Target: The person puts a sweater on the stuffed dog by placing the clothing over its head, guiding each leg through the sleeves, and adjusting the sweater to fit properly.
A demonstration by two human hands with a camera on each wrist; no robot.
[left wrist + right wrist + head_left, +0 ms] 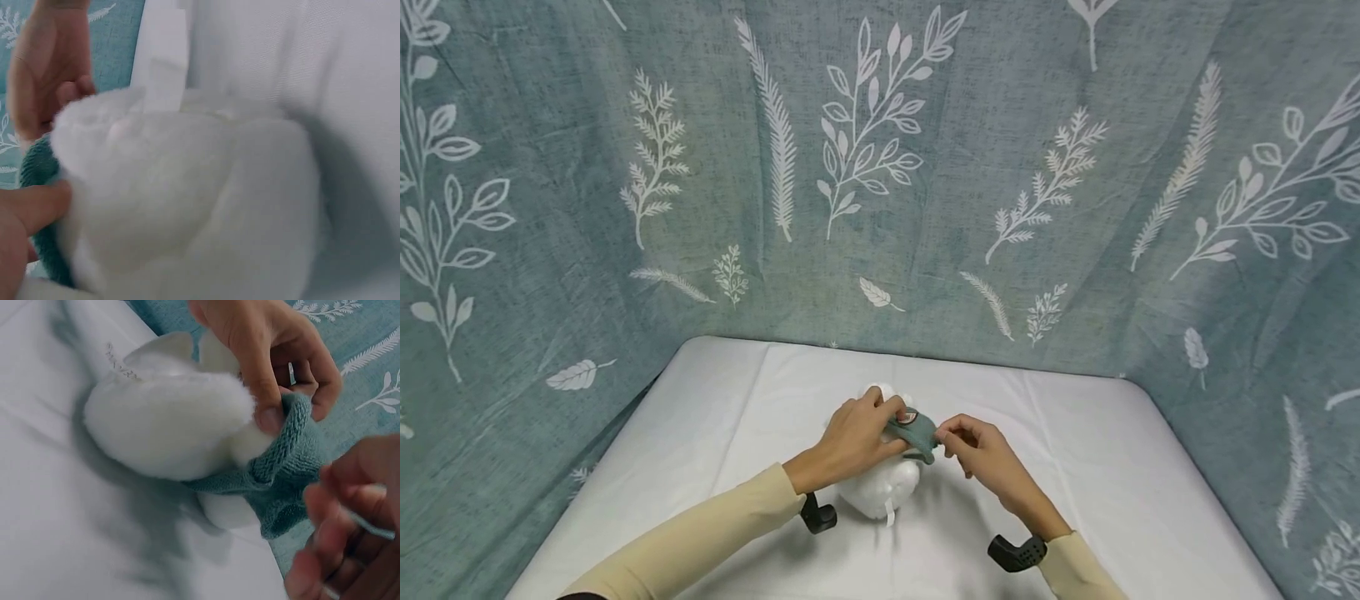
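A white plush toy (pixel 880 490) lies on the white surface, wearing a teal knitted sweater (pixel 919 432) with a small patch. My left hand (pixel 859 435) grips toy and sweater together; in the right wrist view its thumb presses white fur beside the rolled knit edge (pixel 290 434). On the other side, my right hand (pixel 987 460) pinches the sweater's right edge between thumb and forefinger. The left wrist view shows the plush body (pixel 169 181) up close, with a white fabric tag (pixel 167 69). Much of the toy's upper part is hidden under my left hand.
Both hands work over a white padded surface (pixel 760 433). Teal curtains (pixel 880 275) with white leaf prints stand behind it and at both sides. A dark wrist device (pixel 1017 553) sits on my right wrist, another (pixel 817 515) by the left.
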